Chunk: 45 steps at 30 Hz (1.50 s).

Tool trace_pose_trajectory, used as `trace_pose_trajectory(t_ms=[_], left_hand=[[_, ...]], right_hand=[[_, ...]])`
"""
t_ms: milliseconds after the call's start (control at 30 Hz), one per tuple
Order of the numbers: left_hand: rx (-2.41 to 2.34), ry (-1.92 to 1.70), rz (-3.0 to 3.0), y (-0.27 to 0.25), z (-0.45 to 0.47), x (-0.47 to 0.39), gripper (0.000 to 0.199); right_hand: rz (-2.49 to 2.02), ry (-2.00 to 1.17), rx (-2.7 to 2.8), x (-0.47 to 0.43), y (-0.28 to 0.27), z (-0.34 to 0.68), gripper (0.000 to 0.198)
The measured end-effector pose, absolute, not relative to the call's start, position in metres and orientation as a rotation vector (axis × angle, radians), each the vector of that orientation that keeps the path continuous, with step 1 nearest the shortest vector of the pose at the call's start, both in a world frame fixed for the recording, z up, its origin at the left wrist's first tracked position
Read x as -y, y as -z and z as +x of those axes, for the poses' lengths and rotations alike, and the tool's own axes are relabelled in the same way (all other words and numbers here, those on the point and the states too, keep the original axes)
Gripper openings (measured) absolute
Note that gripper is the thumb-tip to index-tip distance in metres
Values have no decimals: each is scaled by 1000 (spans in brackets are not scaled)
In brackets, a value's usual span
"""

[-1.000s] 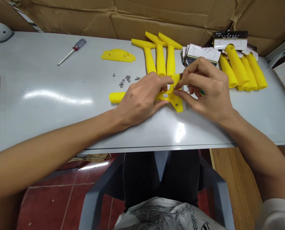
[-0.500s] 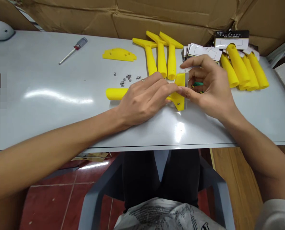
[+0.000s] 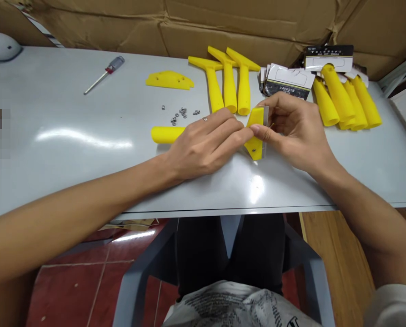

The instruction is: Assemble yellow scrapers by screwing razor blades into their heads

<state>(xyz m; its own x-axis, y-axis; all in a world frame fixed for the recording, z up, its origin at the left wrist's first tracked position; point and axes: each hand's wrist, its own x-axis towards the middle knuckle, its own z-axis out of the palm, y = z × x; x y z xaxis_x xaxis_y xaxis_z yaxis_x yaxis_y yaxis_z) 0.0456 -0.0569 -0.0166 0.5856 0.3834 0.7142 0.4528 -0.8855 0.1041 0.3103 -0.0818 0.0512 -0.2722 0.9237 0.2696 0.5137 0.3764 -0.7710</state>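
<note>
A yellow scraper (image 3: pixel 167 135) lies sideways near the front of the table, its round handle end pointing left. My left hand (image 3: pixel 208 143) is wrapped over the handle and neck, hiding most of them. At the right end is the yellow scraper head (image 3: pixel 256 119), with a screw in its lower part and a thin metal blade (image 3: pixel 265 118) along its right edge. My right hand (image 3: pixel 296 129) pinches the head, thumb on its face and index finger behind the blade. Loose small screws (image 3: pixel 182 111) lie beyond the left hand.
A screwdriver (image 3: pixel 103 75) and a yellow two-hole plate (image 3: pixel 169 80) lie farther back. Several T-shaped yellow handles (image 3: pixel 229 81) stand near printed cards (image 3: pixel 288 81). More yellow handles with cards (image 3: pixel 339 97) lie at right. Cardboard (image 3: pixel 206 34) lines the back; the table's front edge (image 3: pixel 189 214) is near me.
My right hand's raised fingers have come down and closed around the scraper head and blade. The head has tilted slightly. My left hand has stayed nearly in place.
</note>
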Motion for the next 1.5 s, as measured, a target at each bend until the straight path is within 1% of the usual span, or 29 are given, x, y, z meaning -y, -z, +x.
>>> trace_pose_trajectory(t_ms=[100,300,467,533,667,800,867,933,1000,1067,1133,1200,1333,1500], left_hand=[[737,1190,-2731,18,45,55,35],[554,1250,-2693,19,44,53,33],[702,1120,-2754,16,42,56,39],[682,1151,-2718,15,41,55,35],[582,1198,-2659,14,42,56,31],[613,1159,-2680,14,43,58,35],[666,1106,-2702,13,43,59,37],[701,1045,-2694,11,43,58,39],[628,1053,-2622,8,41,57,40],[506,1103,-2535,6,40,55,43],[499,1101,-2524,5,38,54,47],[632,1031,-2587,4,37,53,51],[865,896,-2647,2,38,55,54],[897,751,-2598,-5,43,63,51]], right_hand=[[-1210,-780,1933,82,-52,311,70],[-1155,-772,1828,84,-46,307,71],[-997,-835,1843,73,-35,311,67],[-981,-852,1849,70,-34,312,65],[-1019,-787,1846,72,-35,309,56],[-1047,-706,1842,78,-36,303,42],[-1052,-688,1846,79,-37,302,44],[-1071,-663,1852,78,-41,304,51],[-1126,-600,1884,75,-48,311,56],[-1182,-433,1963,71,-56,321,53],[-1265,-235,2122,67,-62,333,34],[-1366,-84,2293,65,-65,341,12],[-1556,60,2457,66,-64,341,25],[-1683,115,2492,69,-63,327,22]])
